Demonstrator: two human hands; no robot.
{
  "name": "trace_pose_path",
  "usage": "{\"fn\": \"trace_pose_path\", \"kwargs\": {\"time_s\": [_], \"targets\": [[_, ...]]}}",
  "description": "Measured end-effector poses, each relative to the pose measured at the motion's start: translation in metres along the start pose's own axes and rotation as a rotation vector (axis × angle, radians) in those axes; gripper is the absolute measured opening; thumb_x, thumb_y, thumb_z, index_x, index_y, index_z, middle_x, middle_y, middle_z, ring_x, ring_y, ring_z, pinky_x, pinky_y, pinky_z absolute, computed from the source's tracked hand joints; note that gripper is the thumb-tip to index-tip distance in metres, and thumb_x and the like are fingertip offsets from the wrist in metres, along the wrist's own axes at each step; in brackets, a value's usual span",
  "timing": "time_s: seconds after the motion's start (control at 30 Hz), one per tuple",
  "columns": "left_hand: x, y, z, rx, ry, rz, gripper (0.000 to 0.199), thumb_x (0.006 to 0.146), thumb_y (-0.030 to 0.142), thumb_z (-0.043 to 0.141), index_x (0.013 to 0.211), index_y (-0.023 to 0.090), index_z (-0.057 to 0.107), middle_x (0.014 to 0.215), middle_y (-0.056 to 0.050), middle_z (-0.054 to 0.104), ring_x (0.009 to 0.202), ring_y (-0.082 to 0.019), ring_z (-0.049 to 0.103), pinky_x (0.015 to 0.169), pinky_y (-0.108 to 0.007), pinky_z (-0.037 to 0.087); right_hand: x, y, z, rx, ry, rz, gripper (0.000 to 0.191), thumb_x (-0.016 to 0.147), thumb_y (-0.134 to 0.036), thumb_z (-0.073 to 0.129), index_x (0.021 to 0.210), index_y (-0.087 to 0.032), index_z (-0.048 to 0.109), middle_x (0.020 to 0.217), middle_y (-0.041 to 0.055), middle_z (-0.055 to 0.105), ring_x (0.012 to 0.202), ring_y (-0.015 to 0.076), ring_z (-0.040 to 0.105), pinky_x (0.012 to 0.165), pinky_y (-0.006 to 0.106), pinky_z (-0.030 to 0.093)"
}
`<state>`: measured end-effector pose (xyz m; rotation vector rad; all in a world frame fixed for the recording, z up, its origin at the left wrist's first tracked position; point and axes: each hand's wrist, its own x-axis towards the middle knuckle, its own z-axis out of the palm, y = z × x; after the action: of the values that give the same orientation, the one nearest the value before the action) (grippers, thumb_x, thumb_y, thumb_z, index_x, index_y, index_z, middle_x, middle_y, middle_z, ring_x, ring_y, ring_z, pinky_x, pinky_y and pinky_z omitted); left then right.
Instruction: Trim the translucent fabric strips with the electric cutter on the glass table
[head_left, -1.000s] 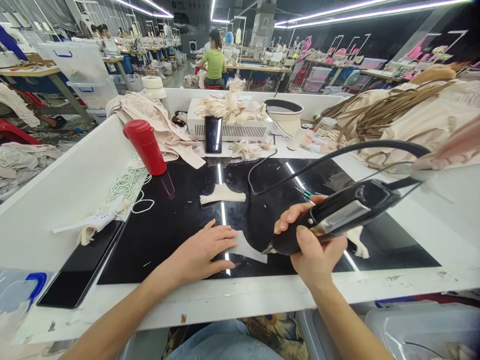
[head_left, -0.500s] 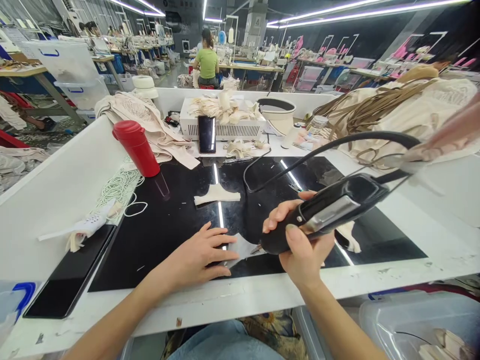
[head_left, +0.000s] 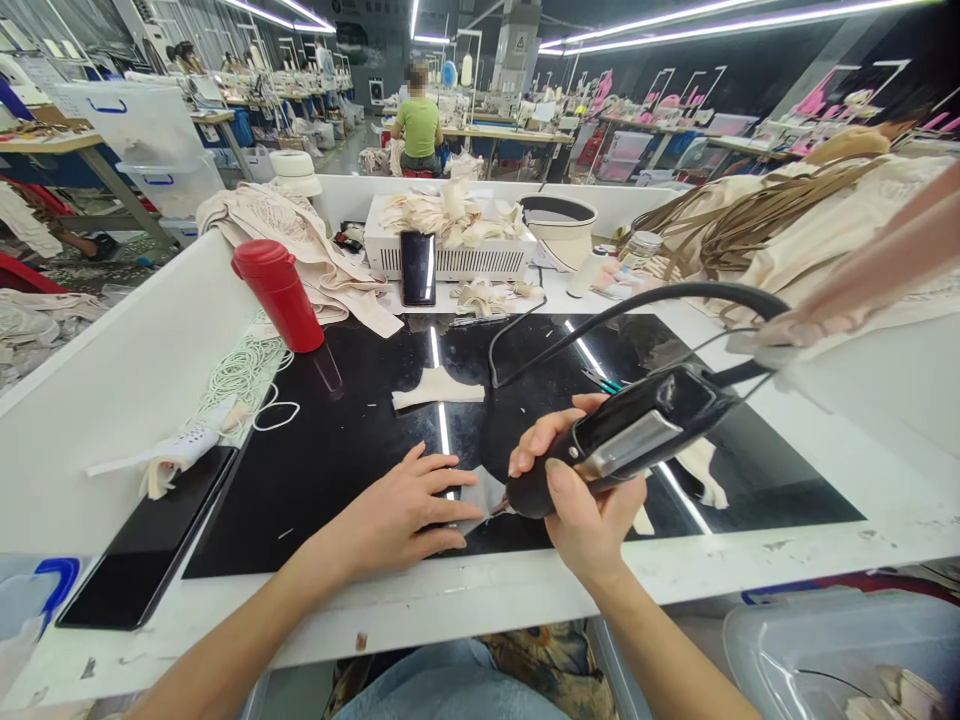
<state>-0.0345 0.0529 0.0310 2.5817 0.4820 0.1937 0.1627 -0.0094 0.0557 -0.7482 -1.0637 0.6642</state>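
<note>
My right hand (head_left: 589, 500) is wrapped around a black corded hand-held cutter (head_left: 622, 440) with a metal plate on its side. The cutter's thin metal tip points left and meets the right part of a small translucent grey sheet (head_left: 484, 495). My left hand (head_left: 397, 515) lies flat on the black board (head_left: 352, 450), fingers spread, the fingertips on the sheet's left part. What lies beneath the sheet, I cannot make out. Beyond my hands lies a curved cream fabric piece (head_left: 439, 388). Another cream piece (head_left: 703, 472) is at the right, partly behind the cutter.
The thick black cable (head_left: 660, 292) arches over the board; a blurred pinkish shape (head_left: 862, 270) meets it. A red cup (head_left: 279, 295), green cord (head_left: 244, 375) and dark flat slab (head_left: 146, 545) are left. Scissors (head_left: 600, 380) lie behind the cutter. A phone (head_left: 418, 268) stands at the back.
My right hand and the cutter have shifted left, bringing the tip closer to my left fingertips. The left hand stays in place on the sheet. The cable's raised end has also swung left.
</note>
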Motion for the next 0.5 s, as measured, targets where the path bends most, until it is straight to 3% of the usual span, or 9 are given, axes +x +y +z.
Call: {"fn": "trace_pose_path", "kwargs": {"time_s": [0.23, 0.5], "targets": [[0.0, -0.004, 0.005, -0.02, 0.04, -0.019, 0.038, 0.098, 0.027, 0.062, 0.136, 0.031, 0.061, 0.149, -0.002, 0.056, 0.148, -0.029, 0.036, 0.124, -0.062, 0.014, 0.011, 0.002, -0.005, -0.016, 0.047, -0.009, 0.042, 0.088, -0.026, 0.073, 0.123, -0.028, 0.05, 0.086, -0.0031, 0.059, 0.066, 0.0138, 0.062, 0.062, 0.032, 0.054], [0.001, -0.003, 0.002, -0.065, -0.01, -0.033, 0.046, 0.095, 0.03, 0.066, 0.14, 0.035, 0.056, 0.149, -0.001, 0.056, 0.149, -0.029, 0.036, 0.123, -0.063, 0.012, 0.008, -0.002, 0.0, -0.001, 0.058, -0.007, 0.041, 0.088, -0.028, 0.072, 0.123, -0.029, 0.051, 0.086, -0.0027, 0.06, 0.066, 0.0135, 0.061, 0.062, 0.032, 0.054]]}}
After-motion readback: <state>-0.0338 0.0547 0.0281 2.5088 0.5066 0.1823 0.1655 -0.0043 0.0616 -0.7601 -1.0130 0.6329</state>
